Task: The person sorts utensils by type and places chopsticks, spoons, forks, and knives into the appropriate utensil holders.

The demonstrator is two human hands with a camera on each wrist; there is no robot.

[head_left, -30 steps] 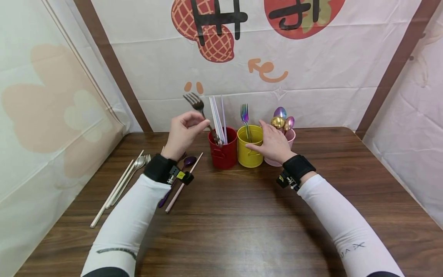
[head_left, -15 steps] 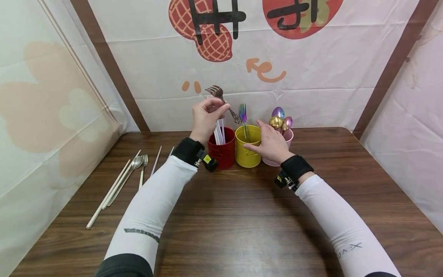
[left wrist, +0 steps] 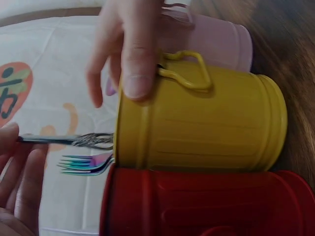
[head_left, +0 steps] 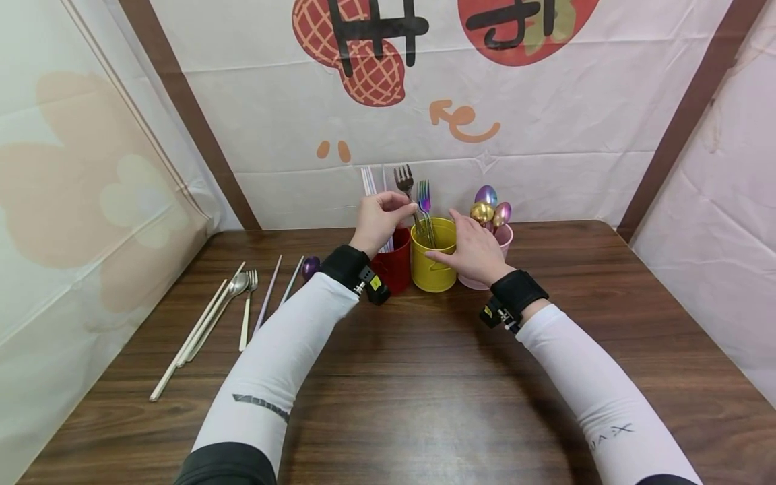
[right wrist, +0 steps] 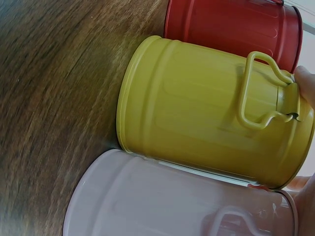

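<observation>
My left hand [head_left: 380, 219] pinches a dark fork [head_left: 403, 179] with tines up, over the yellow bucket [head_left: 433, 276]. In the left wrist view, the fork's ornate handle [left wrist: 93, 140] reaches the bucket's mouth, so its lower end is hidden inside. Rainbow forks [head_left: 424, 195] stand in that same bucket. My right hand [head_left: 475, 249] rests on the yellow bucket's rim with spread fingers, the thumb [left wrist: 137, 73] lying near the wire handle. White and lilac chopsticks [head_left: 367, 180] stand in the red bucket [head_left: 397, 271], partly behind my left hand.
A pink bucket [head_left: 475, 283] with several colourful spoons [head_left: 485, 205] stands right of the yellow one. Cream chopsticks [head_left: 195, 333], a spoon [head_left: 238, 283], a fork [head_left: 252, 279], lilac chopsticks [head_left: 269, 293] and a purple spoon [head_left: 310, 267] lie on the table's left, some under my sleeve.
My left hand has carried the dark fork rightward from beside the red bucket, then lowered it, handle end down, to the yellow bucket. My right hand has stayed on the rim.
</observation>
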